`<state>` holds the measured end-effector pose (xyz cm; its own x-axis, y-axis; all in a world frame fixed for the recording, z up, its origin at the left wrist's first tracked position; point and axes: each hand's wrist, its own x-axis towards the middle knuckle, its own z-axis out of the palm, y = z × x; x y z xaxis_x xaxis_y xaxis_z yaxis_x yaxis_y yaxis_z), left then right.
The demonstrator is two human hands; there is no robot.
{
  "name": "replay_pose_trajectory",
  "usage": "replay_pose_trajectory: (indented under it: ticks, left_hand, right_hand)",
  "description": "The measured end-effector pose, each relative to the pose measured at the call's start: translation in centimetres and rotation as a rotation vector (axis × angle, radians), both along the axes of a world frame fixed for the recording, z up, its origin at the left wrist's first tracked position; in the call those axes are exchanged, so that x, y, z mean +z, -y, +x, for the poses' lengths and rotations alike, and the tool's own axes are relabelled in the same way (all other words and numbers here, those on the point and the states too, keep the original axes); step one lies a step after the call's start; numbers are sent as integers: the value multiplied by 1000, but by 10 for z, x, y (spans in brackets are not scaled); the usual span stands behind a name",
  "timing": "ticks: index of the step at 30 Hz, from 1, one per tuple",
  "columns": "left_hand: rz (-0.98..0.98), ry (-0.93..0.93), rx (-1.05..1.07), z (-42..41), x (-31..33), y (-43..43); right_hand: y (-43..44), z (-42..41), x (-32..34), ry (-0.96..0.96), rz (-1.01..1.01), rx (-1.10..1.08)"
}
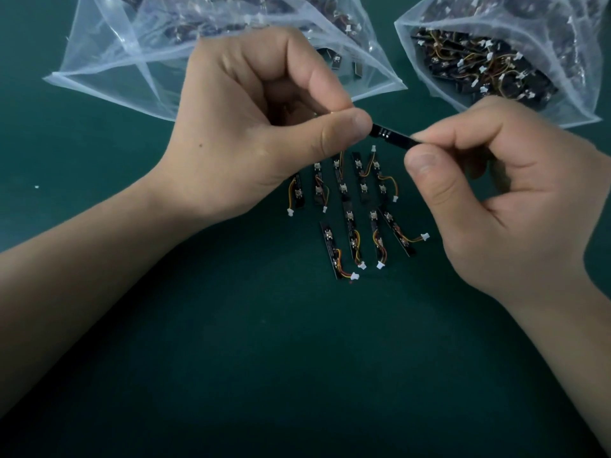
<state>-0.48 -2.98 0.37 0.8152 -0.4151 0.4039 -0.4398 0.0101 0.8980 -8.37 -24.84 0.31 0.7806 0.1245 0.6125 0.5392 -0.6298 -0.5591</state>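
The left hand and right hand, fingers curled, each pinched an end of a thin, flat black circuit strip at the frame's centre. Just below, similar wired strips with white plugs lay in rows on the matte green worktop. The upper-left bag and upper-right bag, crinkled clear plastic, held more.

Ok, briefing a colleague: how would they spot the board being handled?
On the green mat, below the two clear bags, lie rows of wired boards. Above them, the left hand and right hand pinch one black strip by its ends; it alone is off the mat.
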Motion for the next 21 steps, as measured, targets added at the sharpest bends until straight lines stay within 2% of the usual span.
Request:
replay_pose_trajectory:
  ticks: [14,18,21]
  left_hand:
    - [146,202,-66,2,-2,-6]
    - [125,226,-19,10,-1,-9]
    - [157,190,-21,12,1,-11]
  right_hand:
    - [0,-1,3,40,48,27]
    - [-3,-3,7,81,-134,169]
    - [-11,-6,5,167,-256,179]
